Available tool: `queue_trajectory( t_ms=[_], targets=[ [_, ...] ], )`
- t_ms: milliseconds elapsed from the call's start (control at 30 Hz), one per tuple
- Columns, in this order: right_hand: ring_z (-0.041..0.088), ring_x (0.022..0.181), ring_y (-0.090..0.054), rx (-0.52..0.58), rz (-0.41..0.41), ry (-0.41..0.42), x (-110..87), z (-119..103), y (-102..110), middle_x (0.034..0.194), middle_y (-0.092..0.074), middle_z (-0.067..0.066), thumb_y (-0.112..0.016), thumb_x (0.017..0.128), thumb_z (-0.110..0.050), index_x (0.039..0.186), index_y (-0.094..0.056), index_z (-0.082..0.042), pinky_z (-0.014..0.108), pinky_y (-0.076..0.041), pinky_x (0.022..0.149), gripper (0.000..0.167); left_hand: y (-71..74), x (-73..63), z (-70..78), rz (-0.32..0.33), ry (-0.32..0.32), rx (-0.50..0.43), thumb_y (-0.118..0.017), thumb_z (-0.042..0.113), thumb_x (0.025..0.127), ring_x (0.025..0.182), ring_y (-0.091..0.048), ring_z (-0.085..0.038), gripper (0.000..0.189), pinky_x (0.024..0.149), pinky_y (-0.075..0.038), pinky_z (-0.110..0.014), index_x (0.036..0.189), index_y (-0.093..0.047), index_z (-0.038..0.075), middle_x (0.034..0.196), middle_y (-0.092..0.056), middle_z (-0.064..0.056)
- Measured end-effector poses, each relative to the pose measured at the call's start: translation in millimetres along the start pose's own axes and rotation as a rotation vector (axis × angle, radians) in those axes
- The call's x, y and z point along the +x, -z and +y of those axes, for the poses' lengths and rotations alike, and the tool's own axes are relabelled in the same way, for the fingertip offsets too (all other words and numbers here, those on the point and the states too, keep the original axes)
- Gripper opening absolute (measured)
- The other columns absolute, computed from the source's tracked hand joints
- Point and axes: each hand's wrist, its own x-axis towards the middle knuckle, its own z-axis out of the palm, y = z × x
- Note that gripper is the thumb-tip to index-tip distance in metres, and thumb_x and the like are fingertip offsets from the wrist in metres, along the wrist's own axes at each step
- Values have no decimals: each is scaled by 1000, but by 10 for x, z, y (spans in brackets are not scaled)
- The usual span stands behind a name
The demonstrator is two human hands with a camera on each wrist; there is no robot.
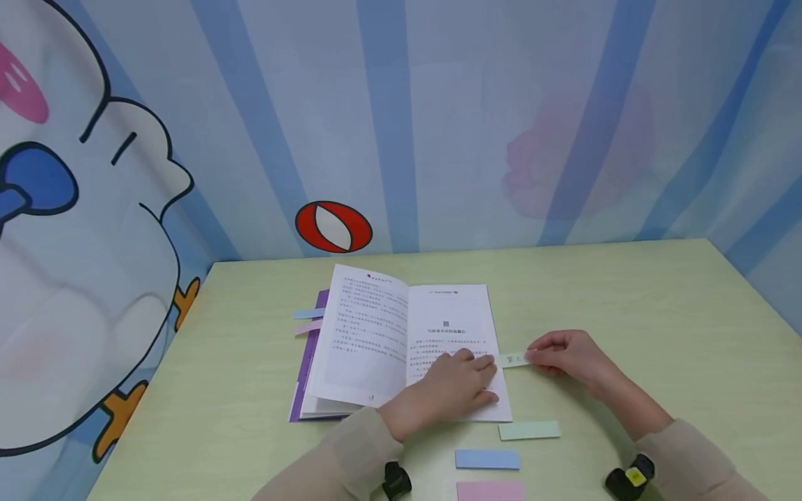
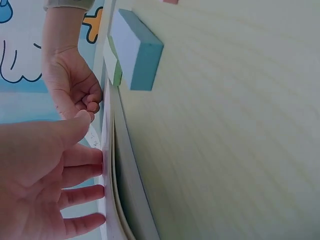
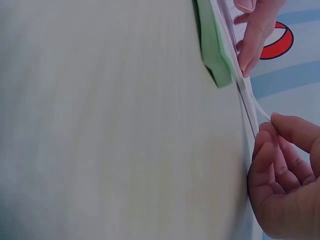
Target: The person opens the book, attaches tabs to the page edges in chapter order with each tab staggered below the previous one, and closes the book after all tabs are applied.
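Note:
An open book (image 1: 446,306) with printed pages and a purple cover lies on the table. My left hand (image 1: 456,383) rests on its right page, fingers spread and nearly straight, as the left wrist view also shows. Just past that page's right edge, my right hand (image 1: 570,358) pinches the outer end of a pale green sticky note strip (image 1: 512,360) between thumb and fingers. Handwriting shows on the strip, and its inner end meets the page edge near my left fingertips. The right wrist view shows the strip (image 3: 262,110) stretched from the fingertips to the book.
A green sticky note pad (image 1: 529,431), a blue pad (image 1: 487,459) and a pink pad (image 1: 491,491) lie in front of the book. Blue (image 1: 308,314) and pink (image 1: 308,327) tabs stick out from its left side. A printed cloth (image 1: 451,139) hangs behind the table.

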Motion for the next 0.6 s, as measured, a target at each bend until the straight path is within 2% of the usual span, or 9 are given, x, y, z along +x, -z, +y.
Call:
queue_trajectory(
  t_ms=[200,467,600],
  targets=[
    [13,64,-58,31,-57,-3,12,7,45,74,-65,3,-67,86,-16,103,-64,9,24,-52,61,31,6,21,26,3,-9,31,-42,45,97,116,-45,-15,53,90,-43,-33,141,-43,15,144,-41,5],
    [10,62,-59,57,-98,4,25,10,62,73,-66,3,-65,88,-15,107,-62,12,22,-52,60,33,-102,98,87,72,18,191,-40,52,95,113,-46,-13,56,85,-41,-29,138,-46,18,141,-44,8],
    [10,62,-59,60,-104,-1,31,9,59,73,-66,3,-64,88,-15,106,-62,12,23,-52,60,33,-111,102,100,81,34,235,-38,53,95,114,-45,-12,55,86,-39,-30,138,-46,20,141,-44,10]
  ],
)
